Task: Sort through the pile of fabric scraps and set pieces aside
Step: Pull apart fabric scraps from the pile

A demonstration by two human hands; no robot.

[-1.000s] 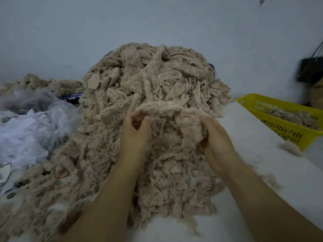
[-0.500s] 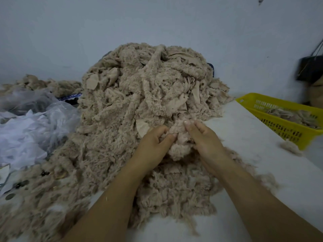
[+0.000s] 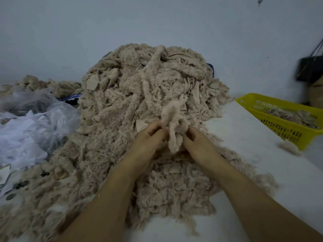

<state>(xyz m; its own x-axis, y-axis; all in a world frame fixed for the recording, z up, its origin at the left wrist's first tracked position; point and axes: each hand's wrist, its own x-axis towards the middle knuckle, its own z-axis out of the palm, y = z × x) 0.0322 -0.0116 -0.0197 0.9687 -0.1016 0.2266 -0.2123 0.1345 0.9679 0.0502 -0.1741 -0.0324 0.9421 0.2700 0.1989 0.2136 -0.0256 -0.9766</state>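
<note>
Far left of the grip, crumpled clear plastic bags lie against the edge of the pile of fabric scraps. The pile rises behind the grip and spreads beneath it, toward the person. The left hand, fingers curled, pinches the left side of a fleecy beige scrap. The right hand pinches its right side, and the two hands are close together. The scrap stands up above the fingers and hangs down between the hands, just over the pile. Right of the grip lies bare white table, then a loose tuft just beside a yellow basket holding more scraps.
</note>
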